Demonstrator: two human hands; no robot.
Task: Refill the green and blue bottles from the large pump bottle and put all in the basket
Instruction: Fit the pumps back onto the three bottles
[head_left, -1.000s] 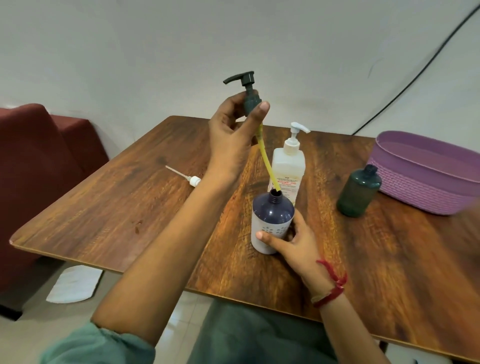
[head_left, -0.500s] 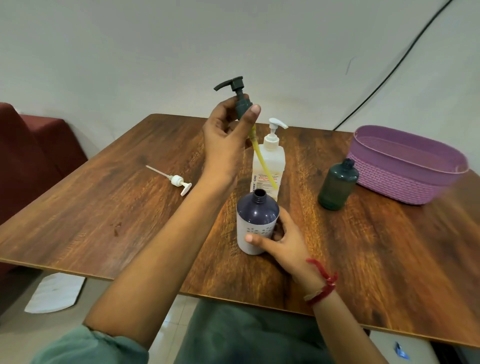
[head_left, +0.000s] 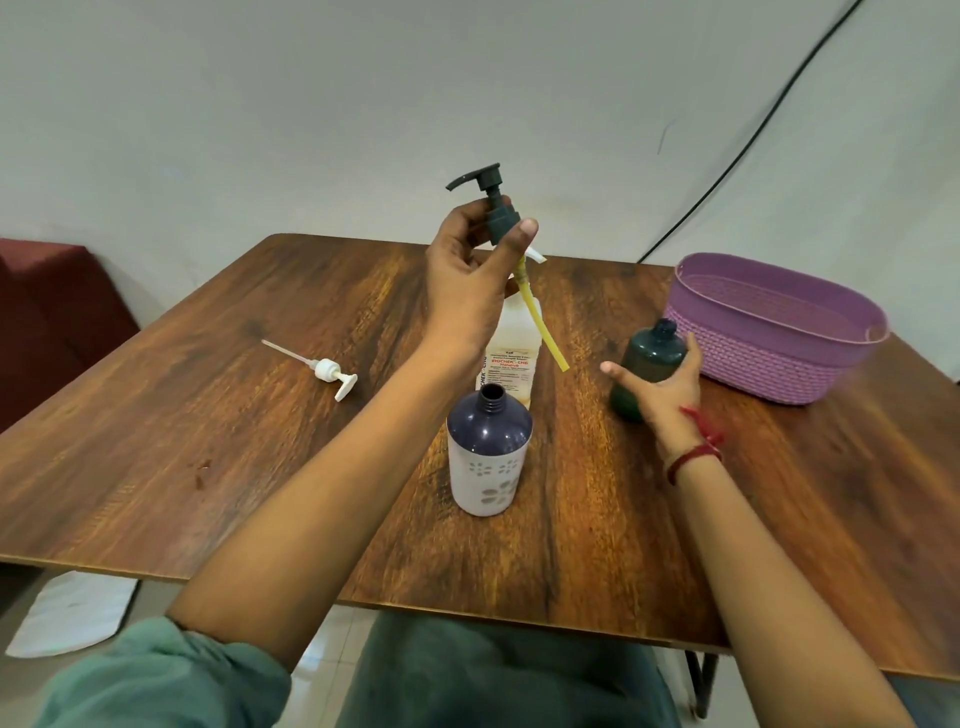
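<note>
Pinching the dark pump head (head_left: 501, 221) by its collar between thumb and curled fingers, your left hand (head_left: 467, 280) has it raised above the middle of the table (head_left: 208, 415); its yellow tube (head_left: 543, 332) hangs slanting to the right, its tip in the air and clear of every bottle. Your right hand (head_left: 660, 387), a red thread (head_left: 696, 447) at the wrist, is spread wide in front of the green bottle (head_left: 649, 353), thumb out to the left and fingertips past its right shoulder; it seems to touch the bottle, though the blur leaves any grip uncertain.

The green bottle stands upright toward the right edge, with no cap on its neck, just beside the purple basket (head_left: 774, 332) that sits near the far right corner. The blue bottle (head_left: 488, 452) stands upright toward the near edge, between your forearms, its neck open; neither hand touches it. Just behind it, partly hidden by your left wrist, stands the large pump bottle (head_left: 514, 364), its white pump still on. A white pump (head_left: 332, 371) lies on its side toward the left edge, well apart from the bottles; a red seat (head_left: 52, 312) shows beyond that edge.
</note>
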